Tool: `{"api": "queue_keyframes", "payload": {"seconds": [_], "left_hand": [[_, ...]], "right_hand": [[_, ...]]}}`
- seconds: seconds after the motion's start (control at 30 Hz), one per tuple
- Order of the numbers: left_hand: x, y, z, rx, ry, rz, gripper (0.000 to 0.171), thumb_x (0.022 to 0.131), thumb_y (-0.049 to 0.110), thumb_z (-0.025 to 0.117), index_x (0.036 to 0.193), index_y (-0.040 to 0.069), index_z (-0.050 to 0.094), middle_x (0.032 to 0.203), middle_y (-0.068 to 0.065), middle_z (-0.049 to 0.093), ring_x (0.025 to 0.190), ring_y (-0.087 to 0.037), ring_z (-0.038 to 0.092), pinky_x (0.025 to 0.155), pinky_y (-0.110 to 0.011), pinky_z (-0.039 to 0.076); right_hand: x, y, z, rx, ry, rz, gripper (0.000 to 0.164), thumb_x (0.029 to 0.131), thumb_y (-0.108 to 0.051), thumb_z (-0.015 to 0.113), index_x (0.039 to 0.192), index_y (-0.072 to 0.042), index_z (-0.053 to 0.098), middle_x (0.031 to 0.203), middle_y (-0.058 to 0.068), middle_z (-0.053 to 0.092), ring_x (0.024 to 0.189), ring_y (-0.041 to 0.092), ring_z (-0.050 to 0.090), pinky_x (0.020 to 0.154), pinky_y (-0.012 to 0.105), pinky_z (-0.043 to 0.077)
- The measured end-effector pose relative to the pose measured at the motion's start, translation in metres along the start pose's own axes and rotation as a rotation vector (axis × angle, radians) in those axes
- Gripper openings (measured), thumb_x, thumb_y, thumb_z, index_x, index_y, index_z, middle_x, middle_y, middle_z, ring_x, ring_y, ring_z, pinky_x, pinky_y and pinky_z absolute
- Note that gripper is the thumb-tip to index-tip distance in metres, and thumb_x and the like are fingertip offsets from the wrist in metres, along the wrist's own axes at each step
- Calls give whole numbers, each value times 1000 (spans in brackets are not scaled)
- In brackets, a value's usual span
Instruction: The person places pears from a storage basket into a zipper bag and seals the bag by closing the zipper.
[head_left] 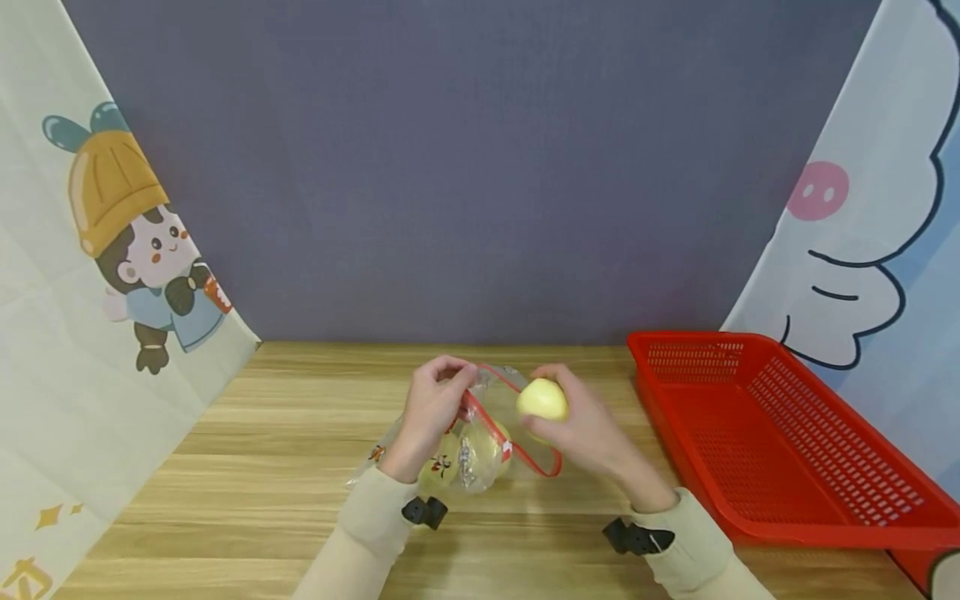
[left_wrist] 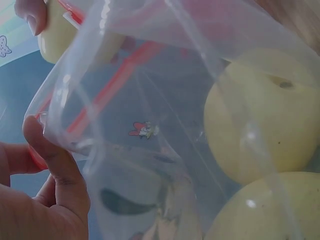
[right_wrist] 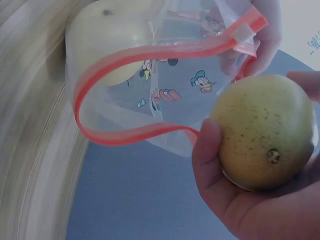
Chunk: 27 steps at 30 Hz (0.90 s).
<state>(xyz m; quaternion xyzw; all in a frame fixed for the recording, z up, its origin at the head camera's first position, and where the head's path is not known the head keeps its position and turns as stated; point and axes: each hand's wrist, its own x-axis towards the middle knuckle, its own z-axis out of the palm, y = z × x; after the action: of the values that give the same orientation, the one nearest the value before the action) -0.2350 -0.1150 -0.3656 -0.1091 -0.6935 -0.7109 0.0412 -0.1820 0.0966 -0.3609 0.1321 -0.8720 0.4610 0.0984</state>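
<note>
- I found the round yellow fruit (head_left: 543,400) just right of the mouth of the clear zip bag (head_left: 491,425); contact with its red rim could not be confirmed.
- Fruit near-spherical; I noted no long axis.
- Right hand (head_left: 588,429), the nearer, gripped the fruit.
- Left hand (head_left: 431,408) pinched the rim's left side.
- Bag rested on the surface (head_left: 262,467), bagged fruits (left_wrist: 265,115) inside.

Counts: yellow fruits (head_left: 544,400), 3 visible: 1 in right hand (head_left: 588,429), 2 inside bag (head_left: 468,457). Bags, 1. Hands, 2. Red baskets (head_left: 765,450), 1. Black wrist pieces (head_left: 425,512), 2.
</note>
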Motion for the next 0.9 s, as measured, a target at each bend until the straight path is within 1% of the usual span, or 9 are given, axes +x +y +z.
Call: {"api": "queue_keyframes", "payload": {"seconds": [0.1, 0.2, 0.33, 0.5, 0.63, 0.73, 0.9], "left_hand": [[1, -1, 0, 2, -4, -6, 24, 100, 11, 65, 111, -10, 65, 99, -22, 66, 49, -10, 54, 43, -23, 52], [2, -2, 0, 2, -6, -9, 24, 100, 12, 65, 111, -9, 65, 100, -22, 66, 49, -10, 54, 43, -22, 52], [2, -2, -1, 1, -10, -13, 24, 100, 12, 65, 112, -9, 65, 101, -23, 66, 49, -10, 54, 43, -22, 52], [1, -2, 0, 0, -14, -14, 24, 100, 11, 65, 112, -9, 65, 101, -24, 65, 50, -10, 54, 44, -22, 52], [0, -2, 0, 3, -16, -14, 24, 99, 12, 65, 111, -9, 65, 101, -25, 65, 50, -10, 55, 44, -22, 52], [0, -2, -1, 8, -17, -12, 24, 100, 13, 65, 111, -8, 66, 101, -24, 65, 49, -10, 55, 44, -22, 52], [-1, -1, -1, 15, -19, -10, 25, 100, 15, 66, 112, -7, 66, 100, -21, 65, 50, -10, 55, 45, -22, 52]], "right_hand": [[1, -1, 4, -28, -4, -13, 56, 82, -23, 80, 131, -11, 55, 114, 8, 60, 86, 23, 58, 65, 35, 54], [1, -2, 7, -54, -6, -7, 58, 82, -26, 80, 131, -10, 55, 117, 7, 59, 88, 22, 57, 65, 34, 54], [2, -3, 12, -79, -19, 10, 57, 83, -27, 79, 132, -12, 55, 121, 7, 56, 87, 22, 57, 64, 33, 53], [2, -4, 17, -123, -17, 21, 59, 84, -29, 79, 135, -13, 54, 122, 9, 55, 87, 22, 57, 63, 32, 52], [3, -6, 23, -168, -17, 49, 62, 84, -34, 79, 139, -18, 55, 121, 11, 52, 88, 23, 56, 62, 31, 50], [5, -8, 28, -196, -12, 65, 63, 85, -40, 78, 140, -21, 55, 116, 11, 51, 90, 24, 54, 63, 31, 50], [7, -11, 32, -204, -26, 61, 66, 89, -45, 74, 146, -21, 52, 113, 12, 49, 96, 26, 49, 64, 31, 47]]}}
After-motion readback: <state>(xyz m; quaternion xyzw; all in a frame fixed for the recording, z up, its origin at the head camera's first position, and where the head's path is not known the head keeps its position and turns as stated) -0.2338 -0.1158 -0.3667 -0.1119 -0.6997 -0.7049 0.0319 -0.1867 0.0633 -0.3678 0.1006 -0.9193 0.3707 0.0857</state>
